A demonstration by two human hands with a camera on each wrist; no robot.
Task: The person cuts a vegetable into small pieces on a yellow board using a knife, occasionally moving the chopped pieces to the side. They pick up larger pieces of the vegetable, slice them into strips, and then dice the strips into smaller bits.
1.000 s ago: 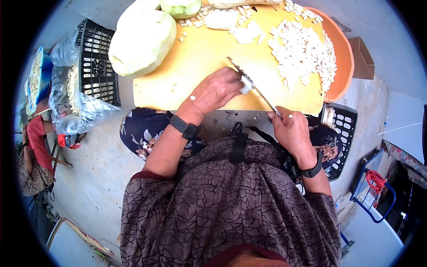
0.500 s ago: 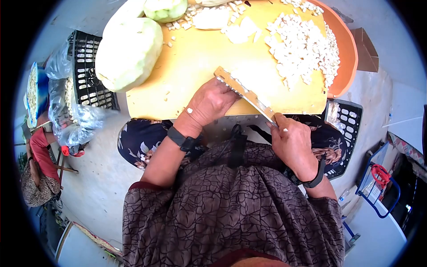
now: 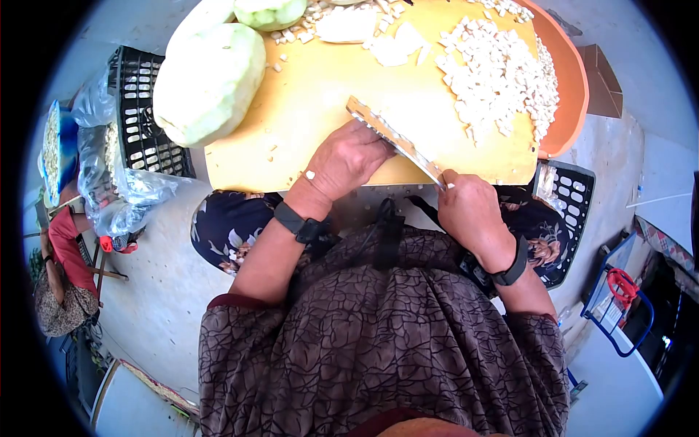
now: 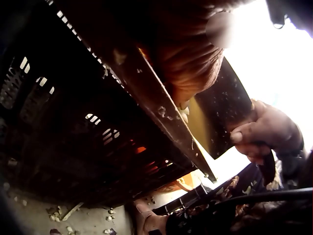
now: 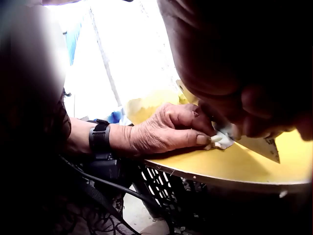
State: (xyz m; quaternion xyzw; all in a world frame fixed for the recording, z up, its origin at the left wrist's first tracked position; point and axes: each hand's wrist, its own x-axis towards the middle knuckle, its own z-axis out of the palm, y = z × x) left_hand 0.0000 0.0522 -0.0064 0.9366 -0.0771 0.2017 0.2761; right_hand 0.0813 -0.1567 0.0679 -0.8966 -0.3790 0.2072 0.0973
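Note:
My left hand point(image 3: 353, 160) rests near the front edge of the yellow board point(image 3: 320, 131). In the right wrist view its thumb and fingers pinch a small white piece point(image 5: 222, 141) against the board, apparently the same pale flesh as the diced pieces. My right hand point(image 3: 473, 215) grips a broad-bladed knife point(image 3: 397, 138) by its handle end, the blade slanting across in front of the left fingers. White bits cling to the blade. A heap of white diced pieces point(image 3: 491, 73) lies at the board's right. Large peeled pale-green gourds point(image 3: 211, 84) sit at its left.
Flat white chunks point(image 3: 397, 45) and scattered cubes lie at the board's far side. An orange basin point(image 3: 568, 109) stands under the right edge. Black crates point(image 3: 149, 109) flank the board, with plastic bags point(image 3: 138, 189) and a blue bowl point(image 3: 54, 153) at left.
The knife's blade has swung from nearly edge-on to showing its flat, its tip shifting left over the left fingers. The white piece, visible earlier in the head view, is now hidden there.

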